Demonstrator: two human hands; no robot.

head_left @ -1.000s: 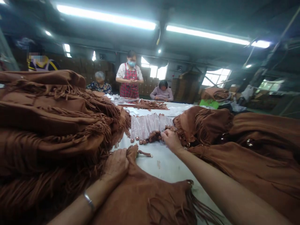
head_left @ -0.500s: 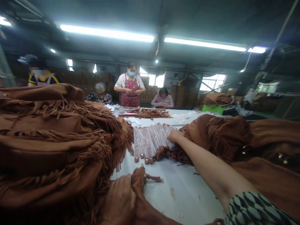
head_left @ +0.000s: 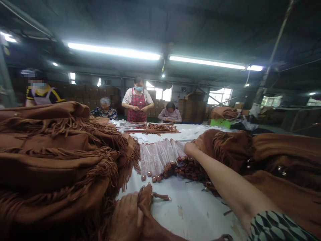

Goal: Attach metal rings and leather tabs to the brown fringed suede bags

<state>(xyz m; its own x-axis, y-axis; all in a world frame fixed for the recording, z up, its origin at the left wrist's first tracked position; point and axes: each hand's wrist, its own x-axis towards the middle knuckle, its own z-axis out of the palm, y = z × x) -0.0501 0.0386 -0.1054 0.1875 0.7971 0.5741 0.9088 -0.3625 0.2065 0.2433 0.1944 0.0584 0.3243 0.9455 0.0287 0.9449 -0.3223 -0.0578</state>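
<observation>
My left hand [head_left: 126, 216] is wrapped round the edge of a brown suede-like bag [head_left: 147, 207] at the bottom centre. A zip edge and a short tassel pull [head_left: 162, 196] show at the bag's top corner. My right hand [head_left: 192, 149] reaches forward, closed, at the right end of a row of plastic-wrapped brown straps [head_left: 160, 155]. It is up against a pile of brown fringed bags [head_left: 233, 147]; its fingertips are hidden, so what it grips cannot be made out. The straps' brown ends with metal studs face me.
A tall stack of fringed brown bags [head_left: 57, 164] fills the left. Loose brown strips [head_left: 160, 129] lie further back on the white table [head_left: 190, 214]. Across it, a person in a checked apron [head_left: 136, 103] stands, with others around. A green object [head_left: 220, 123] is at the back right.
My right hand has shifted right, from over the wrapped straps to the edge of the bag pile. My left hand keeps its hold on the bag. The view has tilted up slightly.
</observation>
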